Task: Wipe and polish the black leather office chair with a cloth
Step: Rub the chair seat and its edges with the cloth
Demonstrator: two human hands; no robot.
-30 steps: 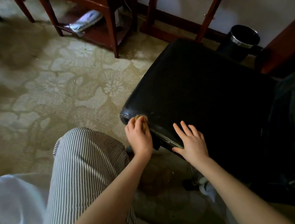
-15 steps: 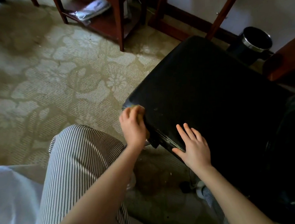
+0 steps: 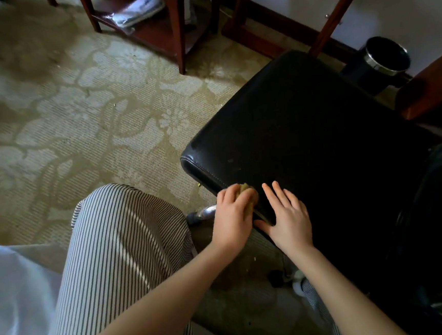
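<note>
The black leather chair seat fills the right half of the head view, its stitched front edge facing me. My left hand grips a small yellow-green cloth and presses it against the seat's front edge. Most of the cloth is hidden under the fingers. My right hand lies flat on the seat just to the right of the cloth, fingers straight and spread, thumb hooked at the edge.
My knee in striped trousers is at lower left. A patterned carpet spreads left. Red-brown wooden furniture legs stand behind, a black bin with a metal rim at upper right. A chrome chair-base part shows under the seat.
My left hand slid the cloth along the seat's front edge from the left corner to the right, ending beside my right hand. The right hand stayed flat on the seat.
</note>
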